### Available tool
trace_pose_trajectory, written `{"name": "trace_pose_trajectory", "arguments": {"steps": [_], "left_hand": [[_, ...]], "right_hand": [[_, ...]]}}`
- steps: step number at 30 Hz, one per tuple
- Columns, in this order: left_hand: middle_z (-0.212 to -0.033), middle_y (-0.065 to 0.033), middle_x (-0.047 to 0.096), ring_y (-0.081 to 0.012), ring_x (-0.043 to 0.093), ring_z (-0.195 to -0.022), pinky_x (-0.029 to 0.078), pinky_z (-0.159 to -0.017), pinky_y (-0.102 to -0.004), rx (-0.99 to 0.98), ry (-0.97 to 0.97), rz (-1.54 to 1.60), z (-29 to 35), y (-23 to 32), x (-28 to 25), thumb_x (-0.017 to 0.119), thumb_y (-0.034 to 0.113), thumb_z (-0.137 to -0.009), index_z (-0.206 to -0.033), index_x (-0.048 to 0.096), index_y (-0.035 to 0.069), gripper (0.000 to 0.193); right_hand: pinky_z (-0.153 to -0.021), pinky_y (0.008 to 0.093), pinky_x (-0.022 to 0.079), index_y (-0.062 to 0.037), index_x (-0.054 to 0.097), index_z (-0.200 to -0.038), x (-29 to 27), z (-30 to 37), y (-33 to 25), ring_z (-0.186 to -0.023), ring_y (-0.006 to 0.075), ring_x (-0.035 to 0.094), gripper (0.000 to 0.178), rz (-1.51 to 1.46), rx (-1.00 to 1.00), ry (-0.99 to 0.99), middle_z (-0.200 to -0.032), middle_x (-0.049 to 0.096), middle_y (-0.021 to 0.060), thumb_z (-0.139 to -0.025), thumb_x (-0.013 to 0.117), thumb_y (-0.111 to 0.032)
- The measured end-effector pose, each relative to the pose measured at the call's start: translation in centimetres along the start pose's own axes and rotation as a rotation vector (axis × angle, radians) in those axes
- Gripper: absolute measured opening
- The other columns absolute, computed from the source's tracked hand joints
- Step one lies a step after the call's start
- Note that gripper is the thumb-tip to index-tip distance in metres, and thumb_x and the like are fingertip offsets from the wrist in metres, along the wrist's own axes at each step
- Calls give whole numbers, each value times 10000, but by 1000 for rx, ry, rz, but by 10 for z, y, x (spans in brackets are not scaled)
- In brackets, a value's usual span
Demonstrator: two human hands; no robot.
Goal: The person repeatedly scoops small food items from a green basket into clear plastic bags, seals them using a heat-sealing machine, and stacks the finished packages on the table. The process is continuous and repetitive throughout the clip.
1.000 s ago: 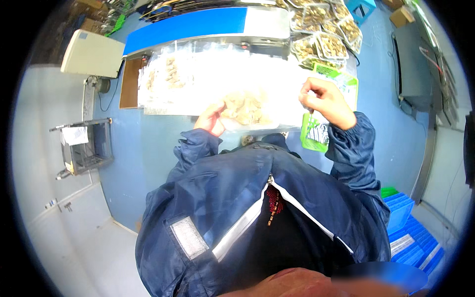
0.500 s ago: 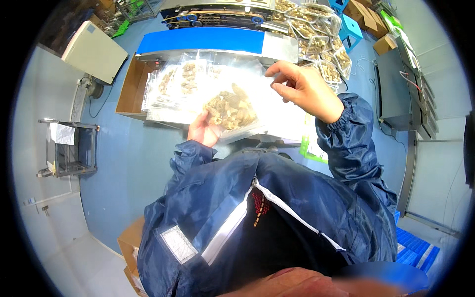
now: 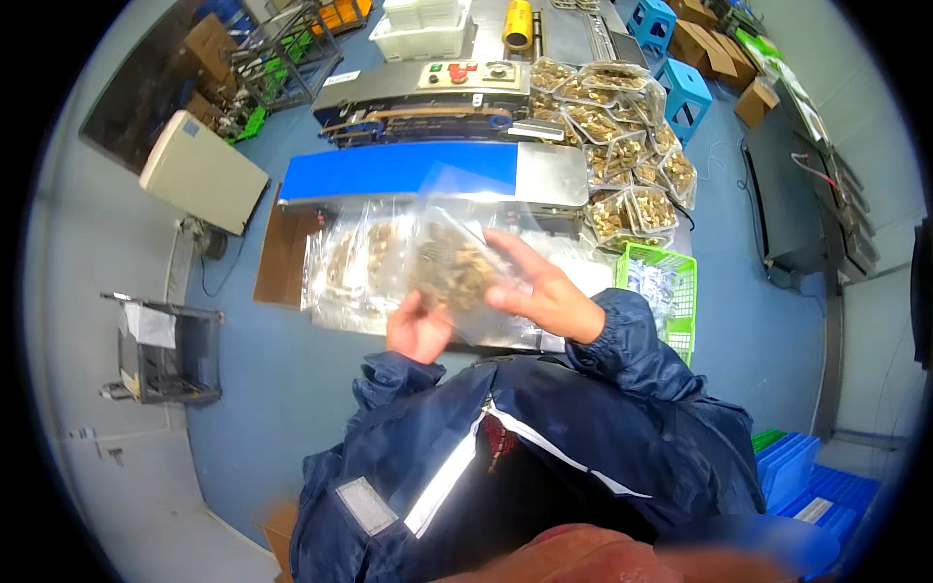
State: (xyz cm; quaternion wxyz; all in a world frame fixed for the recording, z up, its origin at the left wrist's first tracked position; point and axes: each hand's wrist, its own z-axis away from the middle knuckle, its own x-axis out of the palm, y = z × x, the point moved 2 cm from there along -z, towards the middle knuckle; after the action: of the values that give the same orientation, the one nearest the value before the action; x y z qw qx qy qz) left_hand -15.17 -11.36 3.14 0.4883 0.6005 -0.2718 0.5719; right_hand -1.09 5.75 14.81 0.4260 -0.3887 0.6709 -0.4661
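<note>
A clear plastic bag of dried, wrinkled brown mushrooms (image 3: 450,269) is held up in front of me, somewhat blurred. My left hand (image 3: 420,328) grips its lower left corner between thumb and fingers. On the bag's right side my right hand (image 3: 549,296) is closed, thumb in front and forefinger along the edge. Behind and to the left, more filled clear bags (image 3: 355,255) lie in a cardboard box (image 3: 279,255), partly hidden by the held bag. A blue conveyor belt (image 3: 389,173) runs just beyond them.
Many clear trays of mushrooms (image 3: 622,155) are heaped right of the sealing machine (image 3: 428,97). A green basket (image 3: 680,301) with small white-blue packets stands at my right. Blue stools (image 3: 685,97), a dark cabinet (image 3: 792,194) and a metal stand (image 3: 165,355) flank the floor.
My right hand has come down from above right and taken hold of the bag's right side. The bag has been raised more upright. The view has tilted up, showing more of the machine.
</note>
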Motion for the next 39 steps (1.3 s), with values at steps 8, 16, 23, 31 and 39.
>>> {"name": "trace_pose_trajectory", "arguments": {"steps": [8, 16, 23, 31, 39], "left_hand": [[-1412, -166, 425, -290, 450, -1262, 309, -1068, -420, 344, 88, -1170, -67, 36, 48, 682, 296, -849, -1403, 357, 37, 692], [-1064, -129, 661, -176, 585, -971, 428, -866, -319, 311, 148, -996, -147, 32, 59, 537, 275, -970, -1102, 629, -41, 354], [-884, 25, 607, -49, 460, -758, 360, -673, -210, 116, 227, -1023, -251, 13, 41, 490, 253, -1001, -1087, 654, -1, 314], [-948, -54, 665, -126, 596, -806, 473, -724, -260, -222, 408, -695, -364, -46, -24, 549, 219, -967, -1067, 636, -11, 265], [-868, 15, 655, -115, 559, -650, 432, -569, -270, -323, 489, -713, -393, -50, -34, 603, 218, -928, -1013, 638, 104, 147]], "right_hand": [[-881, 367, 475, -19, 615, -1152, -79, -49, 51, -1015, 310, 613, 363, 45, -89, -39, -1092, 640, 156, -915, 606, -294], [-840, 311, 458, -5, 657, -1088, -100, -96, 102, -945, 196, 601, 239, -203, 89, 32, -1010, 648, 104, -922, 607, -169], [-589, 213, 317, -35, 640, -830, -123, -100, 156, -651, 51, 418, 152, -469, 377, 688, -734, 476, -34, -920, 567, -135], [-429, 216, 227, -84, 598, -815, -177, -106, 252, -476, 39, 350, 144, -780, 579, 1015, -620, 461, -72, -907, 629, -191], [-387, 214, 235, -61, 587, -794, -198, -113, 286, -450, 44, 348, 166, -762, 665, 1009, -628, 485, -33, -915, 618, -171]]}}
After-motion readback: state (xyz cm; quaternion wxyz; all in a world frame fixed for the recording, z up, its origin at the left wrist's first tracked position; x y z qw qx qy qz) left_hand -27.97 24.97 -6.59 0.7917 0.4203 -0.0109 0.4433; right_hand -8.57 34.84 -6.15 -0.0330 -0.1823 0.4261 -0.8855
